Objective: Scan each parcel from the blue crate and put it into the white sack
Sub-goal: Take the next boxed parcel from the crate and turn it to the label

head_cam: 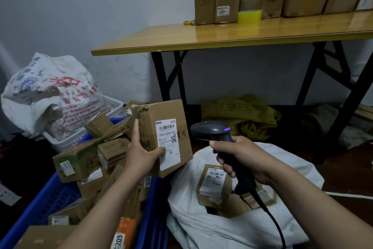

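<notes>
head: boxy cardboard parcel gripped; matte scanner held.

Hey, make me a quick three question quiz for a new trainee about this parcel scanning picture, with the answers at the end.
1. True or false: the left hand holds a box with its label turned toward the camera.
2. What does the right hand grip? A) a phone B) a scanner C) a pen
3. Fill in: some labelled boxes already lie inside the open white ____.

Key: 1 true; 2 B; 3 sack.
</notes>
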